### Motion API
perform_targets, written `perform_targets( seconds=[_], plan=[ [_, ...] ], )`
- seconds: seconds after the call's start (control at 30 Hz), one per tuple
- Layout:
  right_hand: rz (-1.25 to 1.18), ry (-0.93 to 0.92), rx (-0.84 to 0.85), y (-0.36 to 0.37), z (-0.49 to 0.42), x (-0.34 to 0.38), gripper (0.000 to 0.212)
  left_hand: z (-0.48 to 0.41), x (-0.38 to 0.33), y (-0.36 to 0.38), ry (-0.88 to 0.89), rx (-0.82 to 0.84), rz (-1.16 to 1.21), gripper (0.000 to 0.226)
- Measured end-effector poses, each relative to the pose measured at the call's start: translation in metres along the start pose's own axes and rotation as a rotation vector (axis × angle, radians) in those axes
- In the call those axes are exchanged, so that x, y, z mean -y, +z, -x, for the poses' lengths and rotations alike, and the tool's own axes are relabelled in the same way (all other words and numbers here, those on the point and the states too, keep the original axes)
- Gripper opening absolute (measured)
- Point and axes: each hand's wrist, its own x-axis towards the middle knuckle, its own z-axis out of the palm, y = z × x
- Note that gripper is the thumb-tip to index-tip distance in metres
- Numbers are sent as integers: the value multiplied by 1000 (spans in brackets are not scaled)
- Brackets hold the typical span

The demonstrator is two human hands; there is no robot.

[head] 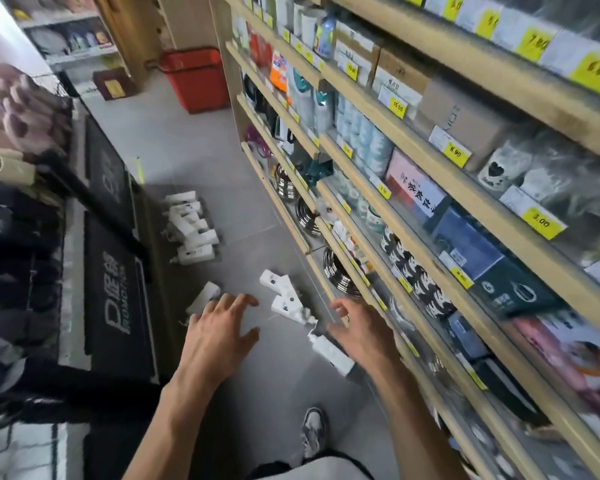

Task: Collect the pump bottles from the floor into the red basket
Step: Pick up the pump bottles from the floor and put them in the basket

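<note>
Several white pump bottles lie on the grey tile floor. A pile of them (190, 230) sits further up the aisle by a dark display. A small cluster (284, 296) lies just beyond my hands, one single bottle (205, 297) lies to the left, and another bottle (331, 353) lies below my right hand. My left hand (220, 332) hovers over the floor with fingers spread and holds nothing. My right hand (359, 332) is also empty, its fingers loosely bent. The red basket (196, 77) stands far up the aisle against the shelf end.
Wooden shelves (413, 161) full of goods with yellow price tags run along the right side. A dark promotion display (115, 271) and racks of slippers (21, 112) line the left. My shoe (314, 433) stands on the floor below my arms.
</note>
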Motion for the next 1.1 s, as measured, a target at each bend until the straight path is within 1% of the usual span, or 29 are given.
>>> perform_targets(
  seconds=[0.23,0.5,0.63,0.77,0.97,1.1],
  plan=[
    [-95,88,-19,-18,-39,-19,34,-59,-8,-2,51,38,-9,48],
    [-129,197,-51,-10,-92,-20,35,-133,5,-1,110,98,-20,46],
    [-175,273,-95,0,-121,-5,32,-179,20,-5,198,159,-28,45],
    [-262,361,-169,14,-149,21,31,-233,43,-17,304,265,-91,46],
    [-274,480,-221,33,-172,54,33,-309,63,-36,421,300,-111,46],
    [-318,589,-268,51,-174,49,34,-347,62,-20,476,349,-87,45]
  ],
)
